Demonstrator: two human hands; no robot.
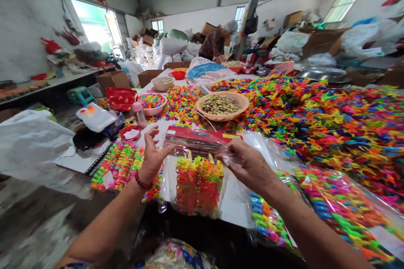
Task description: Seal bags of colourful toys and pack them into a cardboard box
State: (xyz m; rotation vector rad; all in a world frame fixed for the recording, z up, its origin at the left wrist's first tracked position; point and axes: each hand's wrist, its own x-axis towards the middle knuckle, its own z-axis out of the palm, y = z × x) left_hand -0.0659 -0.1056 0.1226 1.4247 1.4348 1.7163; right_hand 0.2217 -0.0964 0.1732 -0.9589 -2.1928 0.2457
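Note:
In front of me is a clear plastic bag (198, 185) filled with rows of small yellow, orange and red plastic pieces. Its top edge lies across a long red device (202, 134) that looks like a bag sealer. My right hand (249, 163) pinches the right corner of the bag's top edge. At the left corner is my left hand (152, 157), with fingers raised and apart and the thumb stretched toward the film. Whether that thumb presses on the film is hard to tell. A dark red bead bracelet (142, 181) circles my left wrist.
Loose colourful plastic pieces (315, 122) are heaped across the right side. Filled bags (350, 210) lie right, others (115, 164) left. Beyond the device stands an orange basin (241, 105) of small pieces, with a pink bottle (139, 113) to its left. Another person (216, 42) bends over farther back.

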